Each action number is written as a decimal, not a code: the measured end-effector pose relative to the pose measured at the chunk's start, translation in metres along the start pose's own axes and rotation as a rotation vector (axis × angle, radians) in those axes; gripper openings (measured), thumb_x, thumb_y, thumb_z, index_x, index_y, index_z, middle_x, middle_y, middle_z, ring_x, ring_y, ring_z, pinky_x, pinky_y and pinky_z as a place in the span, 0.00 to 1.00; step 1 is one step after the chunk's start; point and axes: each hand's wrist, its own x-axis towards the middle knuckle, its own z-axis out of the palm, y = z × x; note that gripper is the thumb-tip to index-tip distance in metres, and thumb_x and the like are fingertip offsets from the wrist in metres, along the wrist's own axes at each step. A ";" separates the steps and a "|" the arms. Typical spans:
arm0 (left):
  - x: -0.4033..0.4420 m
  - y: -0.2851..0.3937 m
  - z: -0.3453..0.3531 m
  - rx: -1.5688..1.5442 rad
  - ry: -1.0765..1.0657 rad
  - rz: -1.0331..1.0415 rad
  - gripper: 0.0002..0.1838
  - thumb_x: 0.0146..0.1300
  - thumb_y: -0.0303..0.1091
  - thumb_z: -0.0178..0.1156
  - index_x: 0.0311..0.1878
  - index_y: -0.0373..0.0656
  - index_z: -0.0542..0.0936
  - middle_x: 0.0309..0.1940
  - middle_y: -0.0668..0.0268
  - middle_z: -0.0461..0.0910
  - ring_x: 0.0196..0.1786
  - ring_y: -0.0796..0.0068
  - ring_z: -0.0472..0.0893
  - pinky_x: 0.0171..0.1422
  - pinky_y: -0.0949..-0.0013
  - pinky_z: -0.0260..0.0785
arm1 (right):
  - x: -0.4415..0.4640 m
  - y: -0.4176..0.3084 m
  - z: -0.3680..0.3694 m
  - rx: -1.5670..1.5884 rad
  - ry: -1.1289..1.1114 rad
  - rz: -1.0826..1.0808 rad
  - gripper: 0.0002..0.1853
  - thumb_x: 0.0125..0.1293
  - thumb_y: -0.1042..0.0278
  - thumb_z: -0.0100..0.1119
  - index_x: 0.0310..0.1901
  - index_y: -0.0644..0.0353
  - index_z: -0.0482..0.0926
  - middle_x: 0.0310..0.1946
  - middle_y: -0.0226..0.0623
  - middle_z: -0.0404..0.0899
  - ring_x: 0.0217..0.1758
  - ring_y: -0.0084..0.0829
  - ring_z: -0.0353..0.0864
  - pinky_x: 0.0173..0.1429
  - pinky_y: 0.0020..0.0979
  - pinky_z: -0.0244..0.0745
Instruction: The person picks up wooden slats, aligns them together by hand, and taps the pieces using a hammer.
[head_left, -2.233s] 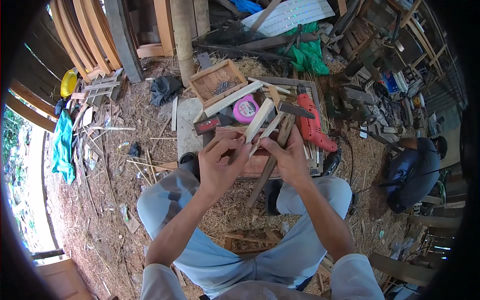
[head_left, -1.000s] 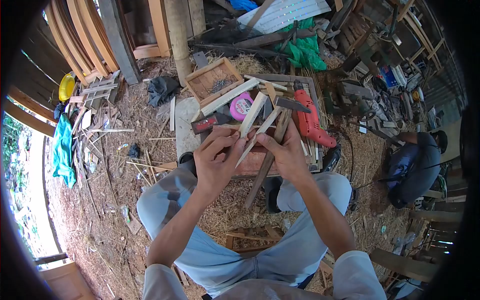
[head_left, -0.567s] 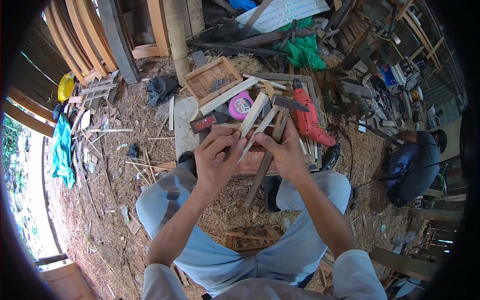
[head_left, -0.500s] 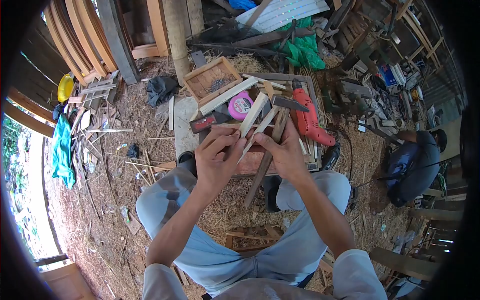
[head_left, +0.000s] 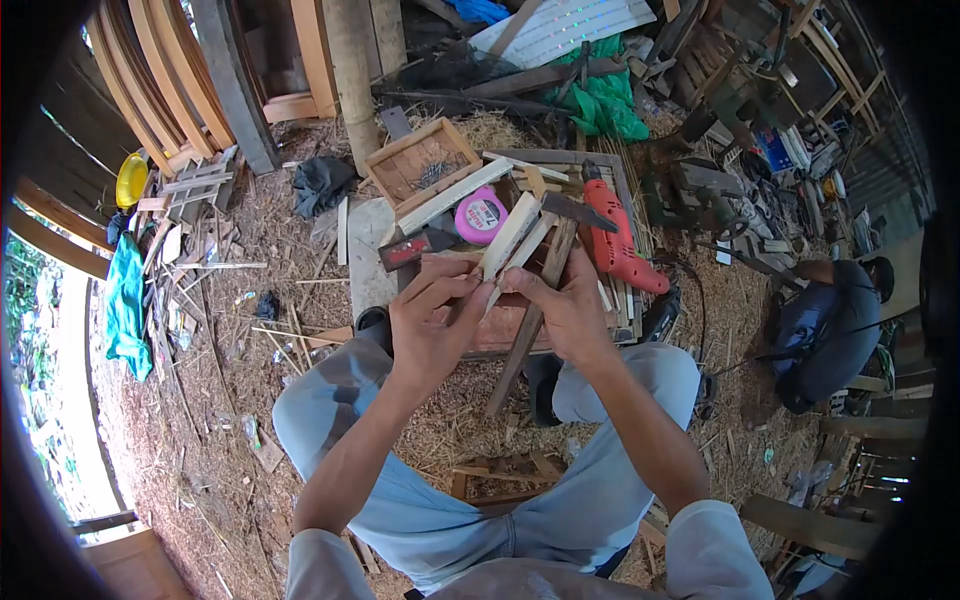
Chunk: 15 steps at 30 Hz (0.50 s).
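Observation:
My left hand [head_left: 435, 315] is closed, its fingertips pinching the lower end of a pale wood strip [head_left: 512, 232] that points up and away. A thinner wood strip [head_left: 530, 250] lies beside it, its near end between both hands' fingertips. My right hand [head_left: 572, 312] is wrapped round the wooden handle of a hammer [head_left: 530, 335], with the thumb pressed toward the strips. The metal hammer head is above that hand, close to a red power drill [head_left: 618, 235]. Whether a nail sits between the fingertips is too small to make out.
A low wooden bench [head_left: 370, 255] carries a pink tape measure [head_left: 481, 215], a dark red-marked tool [head_left: 415, 246] and a wooden tray [head_left: 395, 170] of nails. Offcuts and shavings litter the ground. Another person [head_left: 835, 320] crouches at the right. Timber frames [head_left: 165, 80] lean at upper left.
The two strips have tilted slightly and now sit closer together at my fingertips. My right thumb has shifted a little to the left. The hammer remains in my right hand.

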 end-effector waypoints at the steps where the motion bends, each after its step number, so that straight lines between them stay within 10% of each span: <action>1: 0.000 -0.001 0.000 0.005 -0.011 0.023 0.06 0.52 0.19 0.67 0.33 0.33 0.80 0.40 0.57 0.83 0.41 0.67 0.82 0.46 0.70 0.74 | 0.000 0.001 -0.001 -0.035 0.007 -0.001 0.25 0.60 0.75 0.66 0.56 0.66 0.65 0.49 0.40 0.77 0.49 0.29 0.80 0.54 0.33 0.80; 15: 0.003 0.011 -0.002 0.155 -0.077 0.080 0.08 0.52 0.20 0.67 0.37 0.34 0.82 0.42 0.56 0.83 0.43 0.63 0.84 0.45 0.68 0.77 | 0.000 -0.008 -0.001 -0.038 0.097 0.047 0.23 0.57 0.75 0.68 0.53 0.68 0.70 0.45 0.43 0.79 0.45 0.30 0.82 0.50 0.34 0.83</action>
